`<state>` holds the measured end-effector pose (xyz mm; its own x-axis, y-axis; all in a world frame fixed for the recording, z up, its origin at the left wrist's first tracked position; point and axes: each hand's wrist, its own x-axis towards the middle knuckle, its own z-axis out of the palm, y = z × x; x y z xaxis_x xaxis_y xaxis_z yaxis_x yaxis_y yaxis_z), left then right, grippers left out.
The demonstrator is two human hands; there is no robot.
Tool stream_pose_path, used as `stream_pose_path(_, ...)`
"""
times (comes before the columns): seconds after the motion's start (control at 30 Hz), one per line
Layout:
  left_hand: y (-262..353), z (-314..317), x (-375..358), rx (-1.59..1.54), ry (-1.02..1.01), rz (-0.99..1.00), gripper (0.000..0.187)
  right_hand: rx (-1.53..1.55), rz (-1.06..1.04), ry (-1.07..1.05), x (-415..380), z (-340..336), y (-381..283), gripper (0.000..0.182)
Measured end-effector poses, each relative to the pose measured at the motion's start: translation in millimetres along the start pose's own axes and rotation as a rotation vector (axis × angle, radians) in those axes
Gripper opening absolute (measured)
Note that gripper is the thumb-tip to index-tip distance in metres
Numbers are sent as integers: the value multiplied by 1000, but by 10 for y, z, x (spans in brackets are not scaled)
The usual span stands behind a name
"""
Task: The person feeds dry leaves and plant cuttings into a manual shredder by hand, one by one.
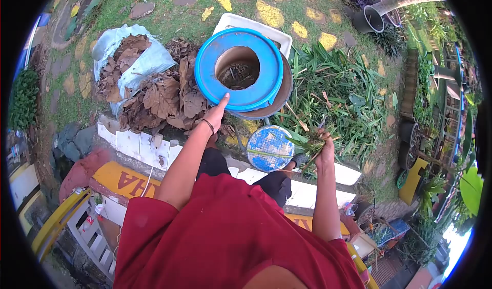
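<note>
At the near edge of the blue container (269,78), the left hand (214,115) rests, apparently steadying it; the right hand (325,156) clenches leafy stems (311,146), likely to bunch them.

smooth plastic ring (207,71), crinkled plastic sack (154,64), papery dry leaves (163,96), matt cloth shirt (220,222)

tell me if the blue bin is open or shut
Open: the blue bin has a wide hole in its top, showing its brown inner wall.
</note>
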<state>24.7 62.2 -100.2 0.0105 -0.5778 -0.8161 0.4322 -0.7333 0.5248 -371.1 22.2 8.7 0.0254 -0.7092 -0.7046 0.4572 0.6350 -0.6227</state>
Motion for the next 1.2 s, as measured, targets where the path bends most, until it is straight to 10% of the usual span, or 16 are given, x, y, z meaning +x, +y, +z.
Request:
stream_pose_path(0.5,-366,646,-6,-185,-274,-162,82,-30,10,24,-62,-222,97,29)
stream_pose_path(0.9,-241,241,204,-72,452,390,47,5,50,68,-111,-237,221,20)
stream_pose_path(1.2,-5,11,784,-23,595,452,81,35,83,110,-51,-108,241,24)
